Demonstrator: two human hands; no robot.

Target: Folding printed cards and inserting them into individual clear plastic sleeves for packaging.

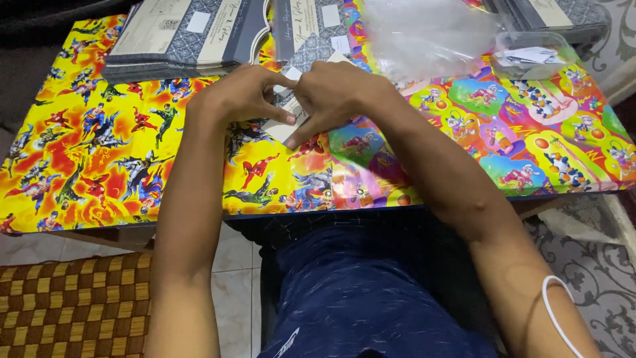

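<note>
Pinching pale card point(286, 127) between left hand point(240, 96) and right hand point(338, 93) (both grips closed), above cartoon tablecloth point(99, 146).

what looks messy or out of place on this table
Nothing spilled or damaged. Both hands, left and right, meet over a small pale card lying askew. The grey card stack is fanned unevenly, and a crumpled clear plastic bag sits loosely beside a clear container.
</note>
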